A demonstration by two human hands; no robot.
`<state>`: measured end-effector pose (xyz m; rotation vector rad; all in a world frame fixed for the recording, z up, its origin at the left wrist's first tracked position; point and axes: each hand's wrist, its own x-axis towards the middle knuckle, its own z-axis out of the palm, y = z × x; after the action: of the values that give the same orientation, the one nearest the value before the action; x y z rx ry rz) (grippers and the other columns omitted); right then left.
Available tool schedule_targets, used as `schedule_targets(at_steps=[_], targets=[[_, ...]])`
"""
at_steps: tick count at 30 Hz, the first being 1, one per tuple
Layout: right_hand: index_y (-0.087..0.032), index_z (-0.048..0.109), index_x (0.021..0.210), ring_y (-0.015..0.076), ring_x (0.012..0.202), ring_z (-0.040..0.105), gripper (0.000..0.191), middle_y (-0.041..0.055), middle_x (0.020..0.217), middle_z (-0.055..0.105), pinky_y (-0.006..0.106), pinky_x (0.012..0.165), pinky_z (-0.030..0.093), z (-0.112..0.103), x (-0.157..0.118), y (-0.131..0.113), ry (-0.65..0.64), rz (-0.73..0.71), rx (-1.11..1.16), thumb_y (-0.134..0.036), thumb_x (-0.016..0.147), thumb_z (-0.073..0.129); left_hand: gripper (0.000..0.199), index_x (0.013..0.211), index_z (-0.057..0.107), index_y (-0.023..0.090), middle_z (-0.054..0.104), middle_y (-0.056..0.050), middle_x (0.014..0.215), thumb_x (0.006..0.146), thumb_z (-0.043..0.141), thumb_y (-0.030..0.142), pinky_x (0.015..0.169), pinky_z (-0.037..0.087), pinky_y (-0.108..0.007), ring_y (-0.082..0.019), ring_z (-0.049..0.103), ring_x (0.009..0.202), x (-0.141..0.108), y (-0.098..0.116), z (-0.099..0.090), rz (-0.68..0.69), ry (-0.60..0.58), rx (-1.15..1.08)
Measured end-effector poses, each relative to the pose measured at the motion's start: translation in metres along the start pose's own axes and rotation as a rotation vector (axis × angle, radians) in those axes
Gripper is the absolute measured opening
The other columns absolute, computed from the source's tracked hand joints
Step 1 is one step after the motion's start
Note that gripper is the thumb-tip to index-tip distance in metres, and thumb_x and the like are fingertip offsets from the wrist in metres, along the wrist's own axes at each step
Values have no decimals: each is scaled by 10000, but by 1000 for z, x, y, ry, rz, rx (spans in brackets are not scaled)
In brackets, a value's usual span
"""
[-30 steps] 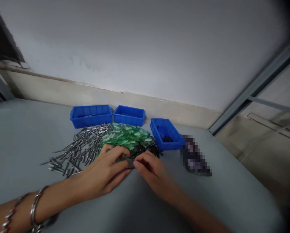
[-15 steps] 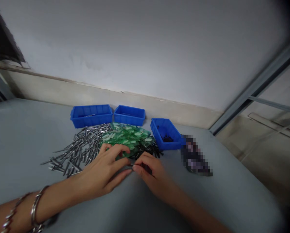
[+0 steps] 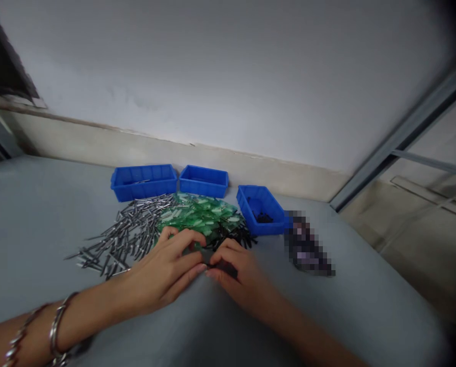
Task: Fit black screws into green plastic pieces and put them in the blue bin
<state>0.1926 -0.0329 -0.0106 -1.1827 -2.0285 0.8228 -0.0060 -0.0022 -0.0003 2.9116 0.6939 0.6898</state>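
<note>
My left hand has its thumb and index finger pressed together just in front of the pile of green pieces. My right hand meets it fingertip to fingertip, its own fingers pinched near the small black pieces. Something small and dark shows between the two hands, too small to name. Left of the green pile lies a heap of metal rods, partly behind my left hand.
Three blue bins stand behind the piles: a left one, a middle one and a right one with black pieces inside. A pixelated dark object lies at the right. A wall rises behind the table.
The thumb and fingertips of both hands have shifted slightly where they meet, and my right fingertips sit a little further left. The piles and bins have stayed in place.
</note>
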Motion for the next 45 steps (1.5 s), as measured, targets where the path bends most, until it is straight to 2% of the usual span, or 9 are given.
schedule_targets(at_steps=[9,14,17,21,28,38,45], targets=[[-218,592,944,149,869,506,159,18,942,526,274,733,393,-1,-2,-3,-8,36,23,-324,825,588,174,876,535,165,479,-79,1000,876,376,92,762,293,-357,-194,440,876,-1,1,-2,28,64,2],[-195,588,798,123,809,507,191,12,875,521,263,733,393,-2,0,-5,19,-7,73,-294,900,459,177,906,524,170,488,-74,993,873,371,89,767,293,-354,-189,454,878,-1,1,-2,41,123,39],[-192,562,741,113,773,495,196,5,849,514,251,701,388,-2,0,-5,47,-25,65,-238,897,453,174,934,519,178,480,-76,1000,881,373,100,776,290,-356,-194,447,896,-2,0,0,38,113,45],[-200,569,776,109,756,490,99,-6,821,510,244,685,382,-2,0,-4,97,-41,57,-209,860,518,173,974,514,187,475,-80,1021,898,369,130,799,288,-352,-198,435,930,-1,0,-1,4,74,41],[-211,568,829,124,773,496,15,2,855,519,255,699,393,-1,-2,-2,112,-53,21,-225,825,574,187,891,552,175,507,-64,980,909,365,167,779,293,-333,-180,454,854,1,2,-3,-27,68,34],[-225,578,880,129,783,503,61,6,878,526,257,678,385,-1,-2,-3,99,-19,-15,-268,849,548,153,895,543,171,490,-71,982,888,395,131,767,288,-349,-182,445,848,0,3,-1,-5,114,39],[-202,586,797,127,803,516,167,17,867,539,264,711,391,-3,0,-8,65,-20,-15,-250,899,463,141,923,531,167,478,-79,995,885,404,118,785,287,-355,-188,444,874,1,4,-2,4,112,37]])
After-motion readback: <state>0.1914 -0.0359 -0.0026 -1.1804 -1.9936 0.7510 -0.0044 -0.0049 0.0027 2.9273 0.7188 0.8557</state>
